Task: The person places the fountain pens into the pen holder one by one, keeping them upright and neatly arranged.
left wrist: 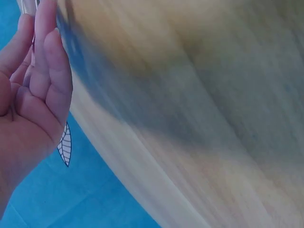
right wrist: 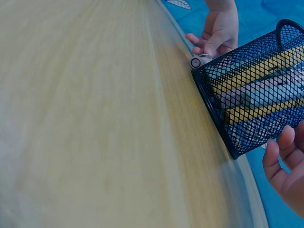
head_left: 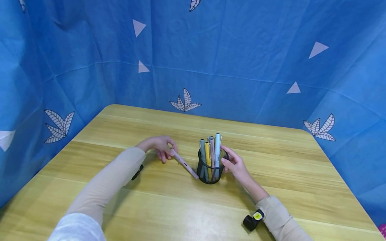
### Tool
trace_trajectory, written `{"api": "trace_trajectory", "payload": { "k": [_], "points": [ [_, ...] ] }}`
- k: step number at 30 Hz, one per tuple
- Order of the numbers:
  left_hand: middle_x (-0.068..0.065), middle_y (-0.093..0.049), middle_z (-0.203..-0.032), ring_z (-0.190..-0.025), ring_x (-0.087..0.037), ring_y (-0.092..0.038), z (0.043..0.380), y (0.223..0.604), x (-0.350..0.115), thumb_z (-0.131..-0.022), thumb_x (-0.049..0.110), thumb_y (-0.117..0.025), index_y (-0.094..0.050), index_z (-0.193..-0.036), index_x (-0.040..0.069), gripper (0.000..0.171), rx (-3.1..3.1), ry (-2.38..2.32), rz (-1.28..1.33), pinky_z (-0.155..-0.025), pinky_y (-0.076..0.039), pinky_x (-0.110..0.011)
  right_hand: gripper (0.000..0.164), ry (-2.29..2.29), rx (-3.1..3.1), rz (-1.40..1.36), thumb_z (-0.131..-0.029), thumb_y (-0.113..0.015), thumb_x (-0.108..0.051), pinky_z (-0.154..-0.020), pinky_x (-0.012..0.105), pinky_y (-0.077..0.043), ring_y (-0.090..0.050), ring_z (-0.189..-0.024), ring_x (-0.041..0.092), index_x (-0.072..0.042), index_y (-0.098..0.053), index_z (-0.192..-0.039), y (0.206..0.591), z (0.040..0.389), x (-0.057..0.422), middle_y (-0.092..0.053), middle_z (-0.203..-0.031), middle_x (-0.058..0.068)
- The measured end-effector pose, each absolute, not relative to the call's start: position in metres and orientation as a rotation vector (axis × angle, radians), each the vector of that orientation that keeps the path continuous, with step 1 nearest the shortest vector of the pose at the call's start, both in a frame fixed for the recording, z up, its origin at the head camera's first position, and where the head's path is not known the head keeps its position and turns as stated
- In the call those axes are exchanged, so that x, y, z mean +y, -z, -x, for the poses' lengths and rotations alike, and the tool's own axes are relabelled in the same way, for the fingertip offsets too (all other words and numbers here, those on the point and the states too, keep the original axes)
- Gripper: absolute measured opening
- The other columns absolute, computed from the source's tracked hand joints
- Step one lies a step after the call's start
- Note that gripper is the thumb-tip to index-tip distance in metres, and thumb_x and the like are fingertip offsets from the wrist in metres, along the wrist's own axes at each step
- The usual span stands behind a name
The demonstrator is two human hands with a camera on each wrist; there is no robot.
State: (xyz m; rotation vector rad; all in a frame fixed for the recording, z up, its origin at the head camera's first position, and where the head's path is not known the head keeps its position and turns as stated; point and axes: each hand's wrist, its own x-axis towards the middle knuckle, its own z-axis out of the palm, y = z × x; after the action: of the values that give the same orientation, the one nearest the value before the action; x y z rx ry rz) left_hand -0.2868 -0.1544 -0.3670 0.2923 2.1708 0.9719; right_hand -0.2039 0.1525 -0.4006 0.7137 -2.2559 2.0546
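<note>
A black mesh pen holder (head_left: 211, 174) stands upright on the table with several pens in it, among them a yellow pen (head_left: 208, 157), a light blue pen (head_left: 217, 152) and a dark teal pen (head_left: 203, 155). My left hand (head_left: 164, 147) pinches one end of a pale purple pen (head_left: 185, 164). That pen slants down to the right, its far end close by the holder's lower left side. On the holder's right side, my right hand (head_left: 236, 164) grips it, thumb at the front and index finger by the rim. In the right wrist view its fingertips lie against the mesh (right wrist: 266, 123).
The wooden table (head_left: 150, 214) has a pale grain and rounded far corners. Behind and beside it hangs a blue cloth (head_left: 241, 67) with white leaves and triangles. A black wrist camera (head_left: 251, 221) sits at the right cuff, close over the tabletop.
</note>
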Motion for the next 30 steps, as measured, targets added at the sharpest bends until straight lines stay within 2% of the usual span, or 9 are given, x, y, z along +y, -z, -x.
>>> {"api": "trace_trajectory", "payload": {
  "k": [8,12,17,21,26,30],
  "points": [
    [-0.015,-0.064,-0.082,-0.059,-0.021,-0.063,0.290,0.365,-0.157,-0.086,0.004,-0.057,-0.056,-0.103,0.001,0.017,2.129,-1.123,-0.322,-0.051,-0.050,-0.027,0.047,-2.051,-2.262,-0.717,-0.087,-0.048,0.004,-0.052,0.021,-0.044,-0.046,-0.054,0.009,0.010,-0.033,-0.131,0.399,0.203,0.152,-0.046,-0.069,0.002],
    [-0.015,-0.064,-0.085,-0.067,-0.023,-0.063,0.291,0.366,-0.158,-0.084,0.000,-0.057,-0.055,-0.105,-0.003,0.021,2.077,-1.247,-0.376,-0.060,-0.052,-0.030,0.047,-2.058,-2.260,-0.714,-0.087,-0.048,0.004,-0.052,0.021,-0.044,-0.046,-0.054,0.009,0.011,-0.033,-0.131,0.399,0.203,0.152,-0.046,-0.069,0.002],
    [-0.019,-0.062,-0.093,-0.081,-0.029,-0.063,0.289,0.364,-0.159,-0.086,-0.004,-0.051,-0.046,-0.114,-0.011,0.030,1.984,-1.392,-0.454,-0.066,-0.051,-0.031,0.047,-2.055,-2.268,-0.700,-0.087,-0.048,0.003,-0.052,0.021,-0.045,-0.046,-0.055,0.009,0.010,-0.033,-0.131,0.399,0.203,0.153,-0.046,-0.069,0.002],
    [-0.018,-0.060,-0.095,-0.091,-0.034,-0.060,0.286,0.362,-0.154,-0.086,-0.007,-0.048,-0.040,-0.122,-0.012,0.037,1.920,-1.513,-0.440,-0.079,-0.048,-0.041,0.047,-2.057,-2.263,-0.703,-0.087,-0.048,0.004,-0.052,0.021,-0.045,-0.046,-0.054,0.009,0.010,-0.033,-0.131,0.400,0.204,0.153,-0.046,-0.069,0.002],
    [-0.015,-0.058,-0.092,-0.094,-0.038,-0.057,0.284,0.362,-0.147,-0.087,-0.009,-0.047,-0.036,-0.127,-0.012,0.042,1.865,-1.664,-0.403,-0.084,-0.044,-0.047,0.047,-2.046,-2.262,-0.704,-0.086,-0.048,0.004,-0.051,0.023,-0.045,-0.047,-0.054,0.010,0.011,-0.033,-0.130,0.401,0.204,0.152,-0.046,-0.069,0.001],
    [-0.015,-0.055,-0.093,-0.090,-0.033,-0.057,0.282,0.360,-0.143,-0.086,-0.011,-0.045,-0.033,-0.131,-0.009,0.046,1.828,-1.774,-0.376,-0.085,-0.042,-0.050,0.047,-2.045,-2.260,-0.703,-0.086,-0.048,0.004,-0.051,0.023,-0.045,-0.047,-0.054,0.010,0.011,-0.033,-0.130,0.401,0.204,0.152,-0.047,-0.069,0.001]
  ]
}}
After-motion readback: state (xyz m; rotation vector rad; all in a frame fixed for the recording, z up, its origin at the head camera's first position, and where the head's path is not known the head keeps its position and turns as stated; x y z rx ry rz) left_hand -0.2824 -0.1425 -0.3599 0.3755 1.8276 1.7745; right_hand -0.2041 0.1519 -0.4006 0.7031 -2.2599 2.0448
